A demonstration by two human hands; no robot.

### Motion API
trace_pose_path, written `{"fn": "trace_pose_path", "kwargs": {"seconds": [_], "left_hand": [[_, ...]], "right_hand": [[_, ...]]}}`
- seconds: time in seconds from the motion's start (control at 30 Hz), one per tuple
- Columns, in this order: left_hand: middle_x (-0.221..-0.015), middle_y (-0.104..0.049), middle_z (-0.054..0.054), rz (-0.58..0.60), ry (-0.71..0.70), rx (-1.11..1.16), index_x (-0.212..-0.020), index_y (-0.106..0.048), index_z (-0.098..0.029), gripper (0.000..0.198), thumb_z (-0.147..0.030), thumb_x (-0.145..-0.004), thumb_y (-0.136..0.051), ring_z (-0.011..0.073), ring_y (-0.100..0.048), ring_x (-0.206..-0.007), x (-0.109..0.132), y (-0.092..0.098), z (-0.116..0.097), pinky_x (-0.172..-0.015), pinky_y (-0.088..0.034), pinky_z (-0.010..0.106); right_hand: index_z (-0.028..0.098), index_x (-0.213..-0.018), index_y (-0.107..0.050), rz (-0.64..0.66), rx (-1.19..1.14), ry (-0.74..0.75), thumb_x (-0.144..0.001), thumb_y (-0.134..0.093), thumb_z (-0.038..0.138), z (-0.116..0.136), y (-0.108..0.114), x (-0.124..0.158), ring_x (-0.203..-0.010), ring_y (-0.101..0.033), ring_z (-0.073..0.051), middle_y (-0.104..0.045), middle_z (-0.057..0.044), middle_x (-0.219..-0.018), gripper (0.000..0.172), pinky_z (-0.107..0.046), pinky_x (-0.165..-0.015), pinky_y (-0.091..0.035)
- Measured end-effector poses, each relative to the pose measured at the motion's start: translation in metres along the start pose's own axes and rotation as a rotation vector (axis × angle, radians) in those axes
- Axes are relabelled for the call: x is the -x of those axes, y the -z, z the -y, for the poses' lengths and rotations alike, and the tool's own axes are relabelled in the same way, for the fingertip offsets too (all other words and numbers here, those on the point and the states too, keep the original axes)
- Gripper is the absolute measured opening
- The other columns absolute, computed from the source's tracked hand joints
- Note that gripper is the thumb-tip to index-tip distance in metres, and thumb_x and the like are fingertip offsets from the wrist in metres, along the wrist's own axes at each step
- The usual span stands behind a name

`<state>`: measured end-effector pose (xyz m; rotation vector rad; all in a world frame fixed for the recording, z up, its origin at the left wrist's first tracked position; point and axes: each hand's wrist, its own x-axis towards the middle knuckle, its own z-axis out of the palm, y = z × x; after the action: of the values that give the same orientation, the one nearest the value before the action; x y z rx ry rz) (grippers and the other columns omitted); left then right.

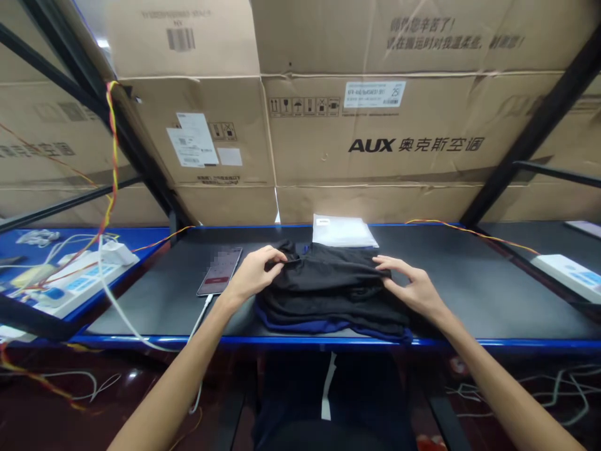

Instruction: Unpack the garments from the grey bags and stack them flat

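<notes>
A stack of folded dark garments (338, 294), black on top with blue cloth showing along its lower edge, lies on the dark shelf mat (469, 282). At the stack's far left corner, my left hand (258, 269) pinches a fold of the black cloth between thumb and fingers. My right hand (410, 285) is at the right end of the same top garment, thumb and fingers closed around its folded edge. Just behind the stack lies a clear plastic packet (345, 232) with a small white label.
Left of the stack lies a phone (220, 270) with a white cable (201, 313) plugged in. Power strips (79, 282) sit at both sides. Cardboard (375, 163) walls the back, and black metal posts (539, 113) frame the shelf. Twisted red-yellow wires (113, 138) hang at left.
</notes>
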<state>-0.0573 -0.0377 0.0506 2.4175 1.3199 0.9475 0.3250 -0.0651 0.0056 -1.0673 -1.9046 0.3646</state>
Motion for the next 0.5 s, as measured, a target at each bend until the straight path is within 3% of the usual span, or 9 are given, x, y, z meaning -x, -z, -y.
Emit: {"fn": "trace_pose_path", "kwargs": {"seconds": [0.07, 0.17, 0.33, 0.5], "left_hand": [[-0.094, -0.069, 0.005, 0.013, -0.029, 0.151, -0.09, -0.067, -0.018, 0.013, -0.026, -0.087, -0.057, 0.0184, -0.065, -0.087, 0.005, 0.01, -0.009, -0.081, -0.052, 0.03], [-0.093, -0.07, 0.005, 0.131, -0.059, 0.286, -0.089, -0.067, -0.017, 0.01, -0.023, -0.085, -0.06, 0.0178, -0.065, -0.087, 0.016, 0.019, -0.016, -0.082, -0.052, 0.029], [-0.087, -0.07, 0.002, 0.349, -0.127, 0.248, -0.084, -0.068, -0.018, 0.019, -0.007, -0.076, -0.055, 0.0158, -0.065, -0.084, 0.035, 0.016, -0.009, -0.082, -0.049, 0.027], [-0.085, -0.07, 0.001, 0.395, -0.131, 0.168, -0.079, -0.068, -0.019, 0.024, -0.007, -0.071, -0.05, 0.0165, -0.064, -0.083, 0.039, 0.008, -0.007, -0.082, -0.048, 0.027]], "right_hand": [[0.026, -0.093, -0.063, -0.027, -0.01, 0.029, -0.081, -0.057, 0.018, 0.005, 0.002, 0.002, -0.114, -0.062, -0.024, -0.069, -0.004, -0.116, 0.016, -0.044, -0.103, -0.047], [0.025, -0.085, -0.059, -0.01, 0.036, 0.103, -0.075, -0.055, 0.01, 0.01, 0.004, 0.01, -0.105, -0.061, -0.024, -0.065, -0.005, -0.108, 0.019, -0.042, -0.095, -0.048], [0.025, -0.084, -0.059, 0.221, 0.075, 0.144, -0.067, -0.049, 0.004, 0.018, 0.007, 0.025, -0.107, -0.056, -0.025, -0.06, -0.007, -0.109, 0.028, -0.041, -0.093, -0.047], [0.024, -0.084, -0.064, 0.305, -0.035, 0.097, -0.073, -0.05, 0.012, 0.024, 0.013, 0.029, -0.099, -0.059, -0.024, -0.062, -0.006, -0.104, 0.022, -0.04, -0.088, -0.049]]}}
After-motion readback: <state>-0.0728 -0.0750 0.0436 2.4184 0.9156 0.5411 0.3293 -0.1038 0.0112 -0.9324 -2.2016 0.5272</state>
